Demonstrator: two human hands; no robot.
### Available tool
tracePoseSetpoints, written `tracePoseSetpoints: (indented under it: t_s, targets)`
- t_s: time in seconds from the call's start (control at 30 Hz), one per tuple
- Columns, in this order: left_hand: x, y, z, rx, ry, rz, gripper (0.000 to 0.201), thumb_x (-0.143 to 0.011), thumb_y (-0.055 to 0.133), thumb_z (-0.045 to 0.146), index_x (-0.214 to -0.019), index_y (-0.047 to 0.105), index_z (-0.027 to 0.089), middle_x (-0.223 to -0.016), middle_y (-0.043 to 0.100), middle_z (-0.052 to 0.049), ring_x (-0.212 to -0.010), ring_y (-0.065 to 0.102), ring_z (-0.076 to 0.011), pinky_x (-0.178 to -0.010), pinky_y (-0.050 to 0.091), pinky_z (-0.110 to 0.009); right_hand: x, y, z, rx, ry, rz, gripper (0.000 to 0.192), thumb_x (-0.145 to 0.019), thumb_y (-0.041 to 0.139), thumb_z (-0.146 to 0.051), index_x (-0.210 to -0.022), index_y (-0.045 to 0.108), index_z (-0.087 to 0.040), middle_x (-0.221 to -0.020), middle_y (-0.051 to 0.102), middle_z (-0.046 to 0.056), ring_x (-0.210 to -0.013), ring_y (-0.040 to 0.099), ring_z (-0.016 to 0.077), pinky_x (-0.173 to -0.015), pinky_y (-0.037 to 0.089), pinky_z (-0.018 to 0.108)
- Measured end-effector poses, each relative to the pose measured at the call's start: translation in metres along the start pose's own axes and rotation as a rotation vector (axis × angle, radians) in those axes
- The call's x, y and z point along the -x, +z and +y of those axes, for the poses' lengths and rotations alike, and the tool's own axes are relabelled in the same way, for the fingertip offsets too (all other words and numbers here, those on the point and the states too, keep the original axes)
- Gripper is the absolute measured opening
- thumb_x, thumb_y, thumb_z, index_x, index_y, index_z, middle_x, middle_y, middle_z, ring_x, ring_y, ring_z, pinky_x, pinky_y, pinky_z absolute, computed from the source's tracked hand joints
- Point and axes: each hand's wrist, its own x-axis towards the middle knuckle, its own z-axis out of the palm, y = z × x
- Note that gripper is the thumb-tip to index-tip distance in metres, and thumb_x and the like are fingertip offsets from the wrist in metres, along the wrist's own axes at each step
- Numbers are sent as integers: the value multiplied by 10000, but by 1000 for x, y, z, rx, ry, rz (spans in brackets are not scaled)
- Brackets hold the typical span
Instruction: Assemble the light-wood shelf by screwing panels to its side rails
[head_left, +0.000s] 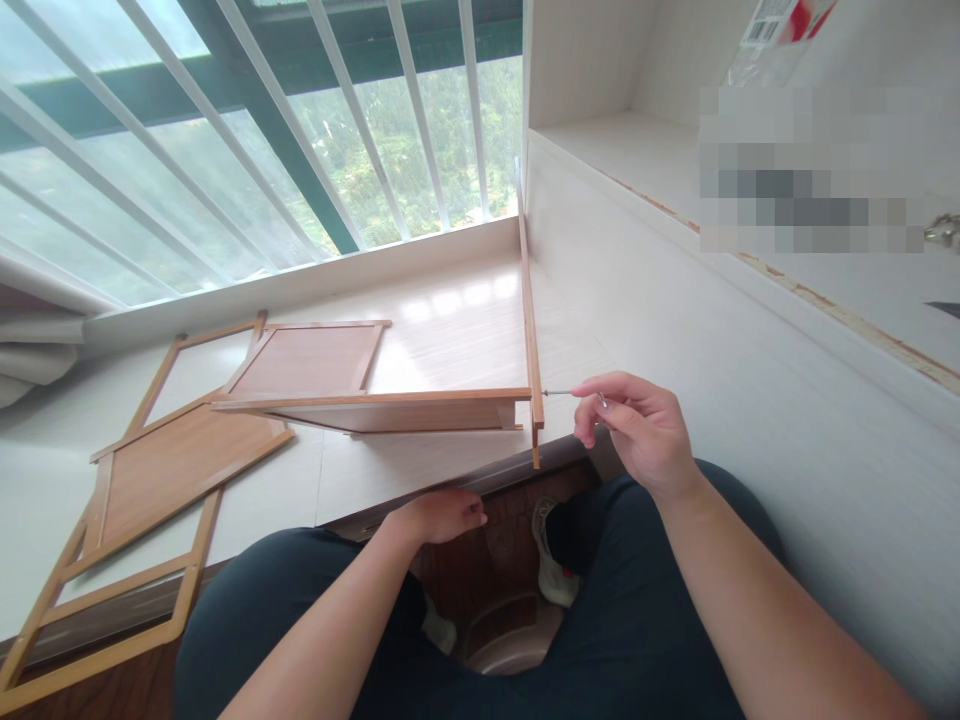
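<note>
Right hand [637, 430] pinches a thin metal screw tool [570, 393] at the upright side panel [531, 330]; left hand [439, 515], fingers curled, steadies the table edge [420, 480] below; panels look light, stiff, best gripped by edges.

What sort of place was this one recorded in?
Probably a room in a home, by a high window. A barred window looks onto trees, a white shelf unit stands alongside, and wooden furniture panels lie on the pale platform below the window.

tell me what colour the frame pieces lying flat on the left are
Light brown, wood-grain, like bamboo: the flat frame pieces show best in the head view, lying on the pale ledge.
</note>
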Motion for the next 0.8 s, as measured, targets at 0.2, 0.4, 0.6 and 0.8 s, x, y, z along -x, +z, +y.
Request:
tracePoseSetpoints:
  t_s: [0.2,0.4,0.6,0.8]
  targets:
    - [2,-1,2,9,-8,-3,493,-998,435,530,-1225,761,237,-1199,791,-118,-1073,728,-323,-906,515,-385,0,1,0,-10,12,12,218,-1012,639,-216,-1109,834,-215,-691,727,29,-609,633,159,-583,504,301]
    - [1,-1,2,21,-6,-2,470,-1000,451,518,-1224,762,245,-1214,791,-111,-1082,728,-324,-905,515,-384,0,3,-2,-10,12,22,214,-1007,642,-204,-1094,837,-218,-686,727,24,-598,623,152,-582,504,293]
    - [1,0,2,17,-2,-2,481,-1000,445,514,-1228,763,233,-1202,791,-123,-1075,725,-328,-911,512,-394,-1,3,-3,-19,12,19,211,-1004,649,-212,-1092,841,-222,-684,730,25,-596,625,155,-576,501,291]
    - [0,0,2,11,1,-8,486,-1000,442,512,-1236,760,230,-1220,787,-126,-1096,724,-331,-924,513,-399,-1,3,-2,-24,22,23,213,-1005,644,-216,-1092,839,-220,-686,732,26,-595,628,157,-574,504,292]
